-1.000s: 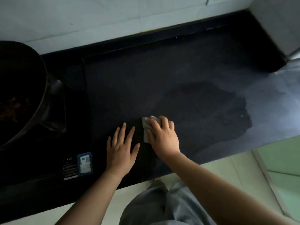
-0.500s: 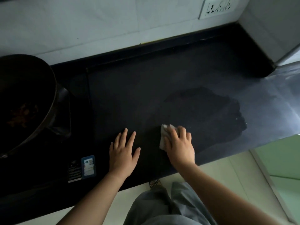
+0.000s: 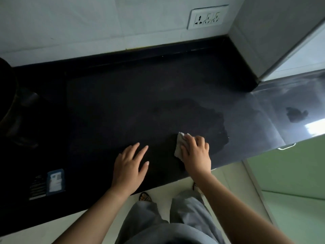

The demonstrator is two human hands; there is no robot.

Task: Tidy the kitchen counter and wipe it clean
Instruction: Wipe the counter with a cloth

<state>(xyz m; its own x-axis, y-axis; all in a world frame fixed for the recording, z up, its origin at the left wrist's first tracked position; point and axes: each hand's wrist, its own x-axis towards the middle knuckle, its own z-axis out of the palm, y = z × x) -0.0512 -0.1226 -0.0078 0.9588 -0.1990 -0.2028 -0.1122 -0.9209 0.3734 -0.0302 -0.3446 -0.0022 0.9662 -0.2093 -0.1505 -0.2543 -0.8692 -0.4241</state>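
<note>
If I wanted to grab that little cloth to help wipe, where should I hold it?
Probably from above, palm down, as the right hand does: the cloth lies flat on the counter, so there is no handle. Press your fingers across its middle; only its left edge shows past the hand.

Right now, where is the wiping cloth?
In the head view, the cloth lies under the right hand near the counter's front edge, right of the flat left hand.

Bare forearms without sleeves, loose grey trousers (image 3: 158,224), patterned slippers (image 3: 145,197) on the feet
</note>
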